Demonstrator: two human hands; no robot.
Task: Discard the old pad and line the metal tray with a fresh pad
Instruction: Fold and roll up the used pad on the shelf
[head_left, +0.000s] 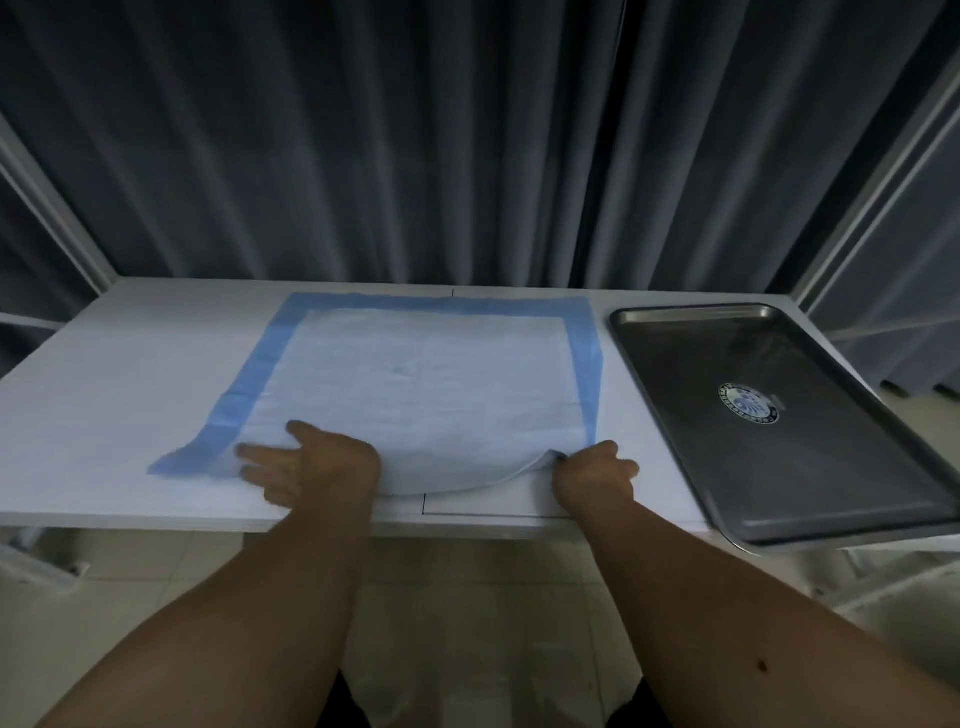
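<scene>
A white pad with a blue border (426, 374) lies spread flat on the white table (119, 395). My left hand (311, 465) rests on the pad's near edge, fingers spread and pointing left. My right hand (592, 473) pinches the pad's near right corner, which is lifted and curled off the table. To the right stands the bare metal tray (810, 467) with a round sticker on its floor; nothing lies in it and its near corner juts past the table's front edge.
Dark grey curtains (467, 145) hang right behind the table. White frame bars run diagonally at both sides. Pale containers show below the table at the far left (36, 561) and the right (893, 587), over a tiled floor.
</scene>
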